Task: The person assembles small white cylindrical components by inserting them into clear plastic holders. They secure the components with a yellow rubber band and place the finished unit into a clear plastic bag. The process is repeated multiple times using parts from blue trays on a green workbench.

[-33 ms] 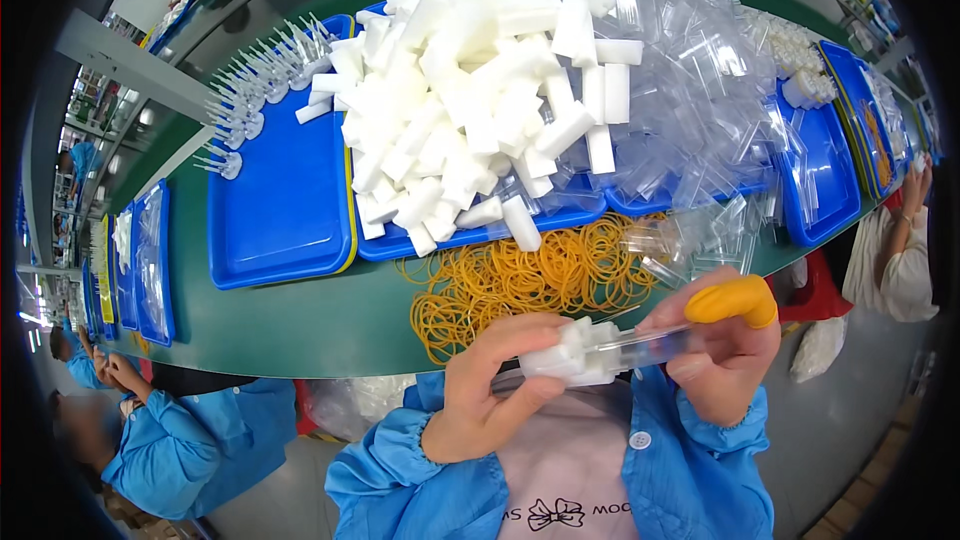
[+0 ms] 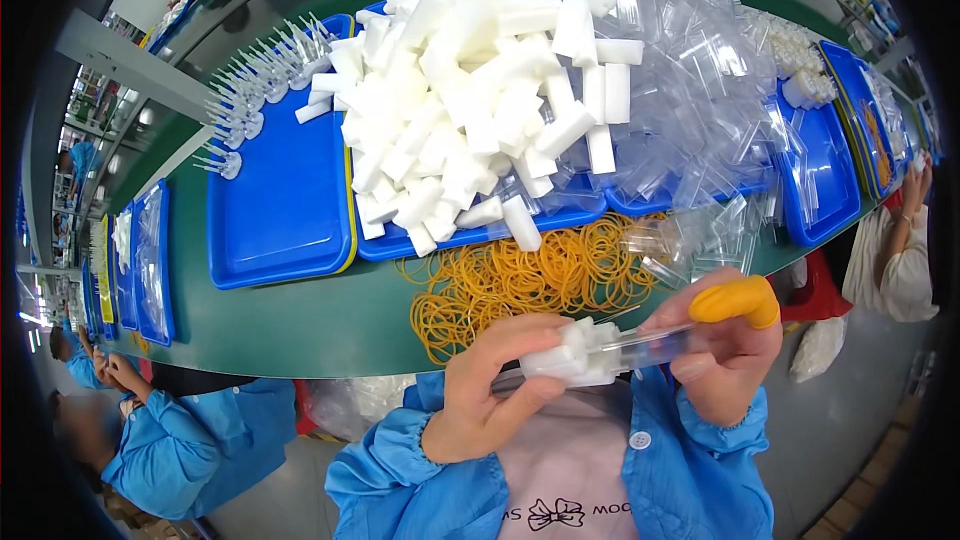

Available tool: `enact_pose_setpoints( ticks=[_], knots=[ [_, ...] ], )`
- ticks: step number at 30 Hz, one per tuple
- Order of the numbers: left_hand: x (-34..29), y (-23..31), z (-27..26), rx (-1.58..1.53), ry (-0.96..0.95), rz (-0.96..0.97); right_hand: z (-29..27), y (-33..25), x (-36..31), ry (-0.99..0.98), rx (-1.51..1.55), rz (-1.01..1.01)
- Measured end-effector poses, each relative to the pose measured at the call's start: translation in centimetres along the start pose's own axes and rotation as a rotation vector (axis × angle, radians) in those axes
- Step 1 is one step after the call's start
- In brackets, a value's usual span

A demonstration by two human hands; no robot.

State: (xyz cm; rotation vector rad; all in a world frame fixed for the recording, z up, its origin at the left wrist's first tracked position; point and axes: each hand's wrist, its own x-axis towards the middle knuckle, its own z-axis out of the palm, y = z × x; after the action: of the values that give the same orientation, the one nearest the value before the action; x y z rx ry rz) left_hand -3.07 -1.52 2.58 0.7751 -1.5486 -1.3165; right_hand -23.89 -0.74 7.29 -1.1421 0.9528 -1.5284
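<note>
In front of my chest, my left hand point(image 2: 505, 380) is closed around a bundle of small white plastic pieces point(image 2: 572, 352), fingers above and thumb below. My right hand point(image 2: 725, 350), an orange finger cot point(image 2: 735, 301) on one finger, pinches a clear plastic sleeve point(image 2: 650, 348). The sleeve's left end meets the bundle; whether it goes around the pieces I cannot tell. Just beyond both hands lies a heap of yellow rubber bands point(image 2: 530, 275) on the green table point(image 2: 320, 330).
White foam blocks point(image 2: 470, 100) are piled over a blue tray. Right of them rises a heap of clear sleeves point(image 2: 690, 80). A blue tray point(image 2: 280, 230) at left has white nozzle-like pieces point(image 2: 265, 85) along its far edges. Another blue tray point(image 2: 820, 180) stands right. Co-workers sit on both sides.
My right hand has shifted very slightly to the right with the sleeve. Nothing else visibly differs.
</note>
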Motion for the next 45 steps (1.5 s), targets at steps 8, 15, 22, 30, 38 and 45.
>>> enact_pose_setpoints(
  ticks=[8,15,22,30,38,45],
  knots=[
    [0.4,0.6,0.0,0.095,-0.015,0.015,-0.1,0.3,-0.3,-0.076,-0.153,-0.053],
    [0.3,1.0,-0.1,0.238,0.048,0.111,0.5,0.1,-1.1,-0.072,-0.270,-0.129],
    [-0.6,1.1,-0.3,0.188,-0.011,0.075,0.9,0.4,-1.4,-0.020,-0.087,-0.008],
    [-0.2,1.0,-0.3,0.375,0.035,0.192,1.1,-0.1,-1.6,-0.093,-0.282,-0.131],
    [0.6,1.7,-0.3,0.357,0.010,0.051,1.3,0.6,-2.1,-0.015,-0.184,0.006],
    [1.0,1.2,-0.2,0.569,0.083,0.191,1.4,1.9,-1.1,0.103,0.028,0.185]
  ],
)
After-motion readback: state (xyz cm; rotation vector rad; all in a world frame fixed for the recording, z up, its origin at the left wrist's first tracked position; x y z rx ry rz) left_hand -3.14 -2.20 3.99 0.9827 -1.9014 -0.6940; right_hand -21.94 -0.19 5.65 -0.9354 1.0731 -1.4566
